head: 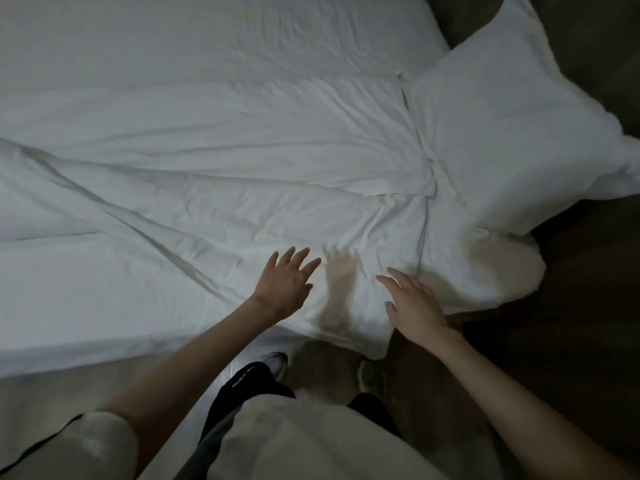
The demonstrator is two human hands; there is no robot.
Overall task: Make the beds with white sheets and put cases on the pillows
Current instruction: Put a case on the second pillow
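Across the bed (69, 323), white sheet (242, 150) lies rumpled, one corner overhanging the near edge. Soft, light, slack; probably best pinched at the hem. Left grip (284, 282) and right grip (414, 306) over it, fingers spread, holding nothing. Pillow (502, 133) at far right corner.

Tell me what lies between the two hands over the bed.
In the head view, only wrinkled white sheet lies between the left hand and the right hand, darkened by a hand-shaped shadow. Nothing else sits in that stretch.
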